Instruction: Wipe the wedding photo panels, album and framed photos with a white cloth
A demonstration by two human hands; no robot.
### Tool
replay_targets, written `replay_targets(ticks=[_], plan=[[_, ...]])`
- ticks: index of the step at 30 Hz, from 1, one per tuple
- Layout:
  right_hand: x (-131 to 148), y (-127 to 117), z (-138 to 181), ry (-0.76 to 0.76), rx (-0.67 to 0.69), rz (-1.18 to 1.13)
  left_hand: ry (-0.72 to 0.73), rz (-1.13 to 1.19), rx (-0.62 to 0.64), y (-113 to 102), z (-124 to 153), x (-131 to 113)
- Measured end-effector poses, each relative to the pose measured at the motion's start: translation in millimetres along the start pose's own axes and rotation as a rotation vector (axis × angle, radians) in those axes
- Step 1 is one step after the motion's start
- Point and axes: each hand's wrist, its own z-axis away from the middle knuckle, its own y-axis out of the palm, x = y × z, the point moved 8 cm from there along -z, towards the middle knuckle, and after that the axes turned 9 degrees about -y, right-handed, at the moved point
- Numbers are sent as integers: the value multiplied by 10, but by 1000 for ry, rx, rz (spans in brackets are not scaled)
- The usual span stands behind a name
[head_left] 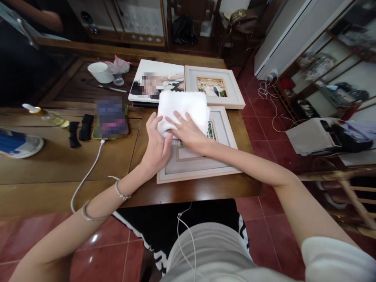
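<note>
A folded white cloth lies over the far part of a pale-framed picture near the table's front edge. My left hand has its fingers curled round the cloth's near left corner, thumb toward me. Flat on top of the cloth rests my right hand, its fingers spread. Part of the framed photo shows beside my right wrist; cloth and hands hide the rest. Beyond it are a second framed photo and a white-edged photo panel, side by side.
On the wooden table's left stand a phone on a white cable, black pieces, a dropper bottle, a blue-and-white container and a paper cup. A white box-shaped appliance sits at the right.
</note>
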Motion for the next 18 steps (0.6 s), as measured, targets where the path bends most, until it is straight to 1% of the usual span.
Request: replay_targets(ticks=[4,6,12,14,18], plan=[[349,-35,175,-46,-11,-13,11,54,44,-8,30,-38],[492,-41,288,-74,10,-4,8,100,55,-9,42,-25],[771,-70,625,-118,57,-1,-16,211,113,54,42,79],[865,-100,737,-149,50,-9,-27,182,128,62,31,79],[988,-146,954,-209,46,-35,-48,40,173,79,10,12]])
